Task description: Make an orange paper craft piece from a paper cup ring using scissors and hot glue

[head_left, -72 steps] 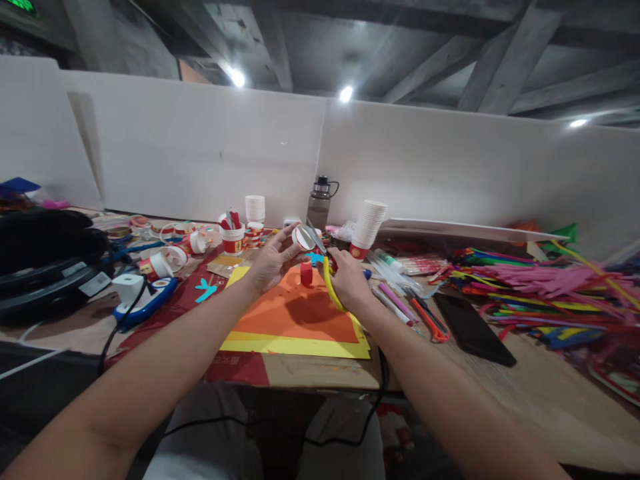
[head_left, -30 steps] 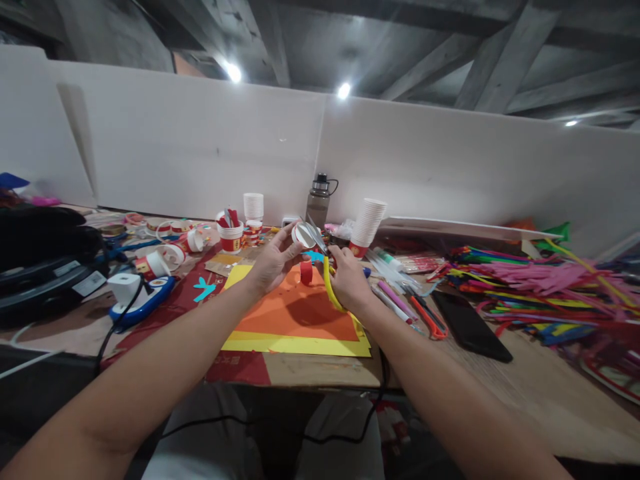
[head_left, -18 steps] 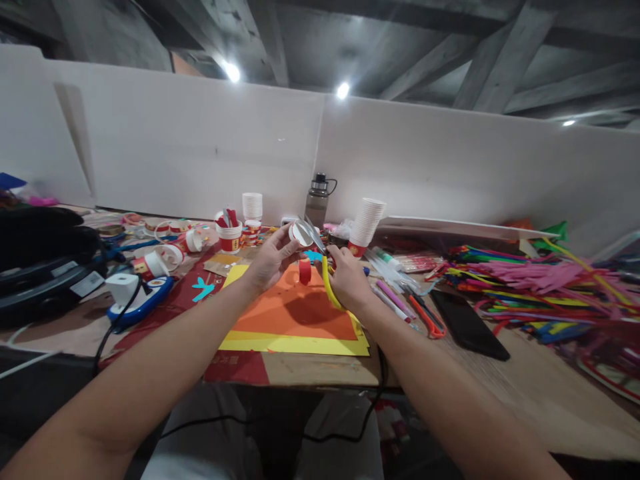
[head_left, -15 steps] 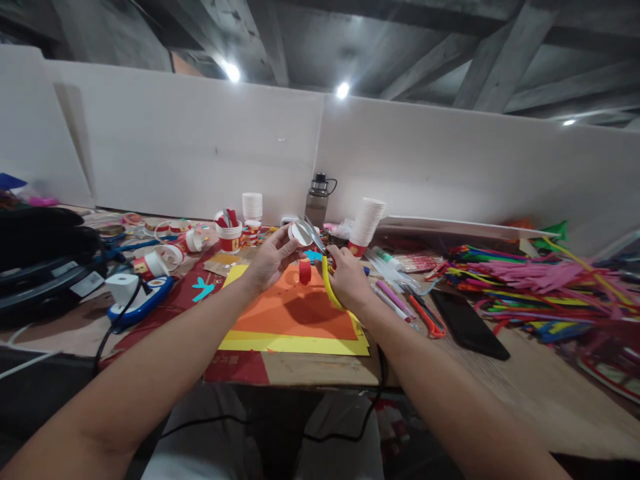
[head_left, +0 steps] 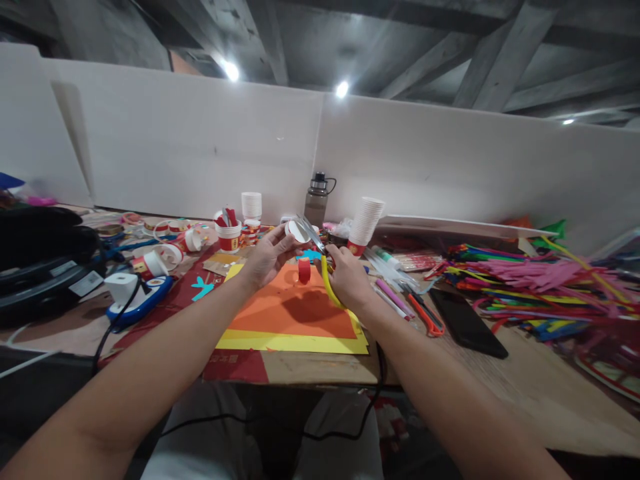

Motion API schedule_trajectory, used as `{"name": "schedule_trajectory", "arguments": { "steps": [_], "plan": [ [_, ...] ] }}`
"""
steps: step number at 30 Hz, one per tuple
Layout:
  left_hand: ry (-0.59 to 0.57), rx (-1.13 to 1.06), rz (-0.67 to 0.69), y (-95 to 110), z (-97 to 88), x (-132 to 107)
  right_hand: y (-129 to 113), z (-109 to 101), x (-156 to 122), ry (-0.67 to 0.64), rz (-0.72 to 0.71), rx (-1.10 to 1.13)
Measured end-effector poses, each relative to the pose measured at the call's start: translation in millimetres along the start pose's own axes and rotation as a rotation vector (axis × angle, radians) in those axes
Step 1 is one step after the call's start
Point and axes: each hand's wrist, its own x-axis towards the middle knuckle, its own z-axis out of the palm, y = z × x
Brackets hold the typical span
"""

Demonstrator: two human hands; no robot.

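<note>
Between the fingers of my left hand (head_left: 270,257) is a small cut piece of paper cup (head_left: 299,231), its white round face showing. My right hand (head_left: 345,272) grips scissors (head_left: 327,283) by the yellow handle. Their metal blades point up and left, right beside the cup piece; whether they are cutting into it I cannot tell. Below the hands, a red paper strip (head_left: 304,270) hangs or stands over orange paper (head_left: 300,313), which lies on yellow sheets (head_left: 295,343). Blue cut paper (head_left: 310,255) is partly hidden behind the hands.
Stacked paper cups (head_left: 367,220) and a water bottle (head_left: 317,200) stand behind. At right lie a black phone (head_left: 467,323), an orange-handled tool (head_left: 431,320) and many pipe cleaners (head_left: 530,280). A blue power strip (head_left: 140,298), cut cups (head_left: 150,265) and a blue paper shape (head_left: 203,288) are at left.
My left hand has turned the cup piece slightly and shifted it a little left. The right hand and scissors have hardly moved.
</note>
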Motion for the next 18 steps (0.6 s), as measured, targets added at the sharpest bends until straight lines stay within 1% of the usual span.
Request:
{"name": "schedule_trajectory", "arguments": {
  "steps": [7,13,18],
  "plan": [
    [-0.023,0.007,-0.015,4.0,-3.3,0.8,0.7,-1.6,0.2,-0.007,-0.008,0.001],
    [-0.116,0.054,-0.062,2.8,-5.7,0.2,6.2,3.6,0.4,0.0,-0.026,0.046],
    [-0.146,0.05,-0.06,5.9,-3.8,-0.5,7.9,3.3,-0.3,0.024,-0.044,0.053]
  ]
}}
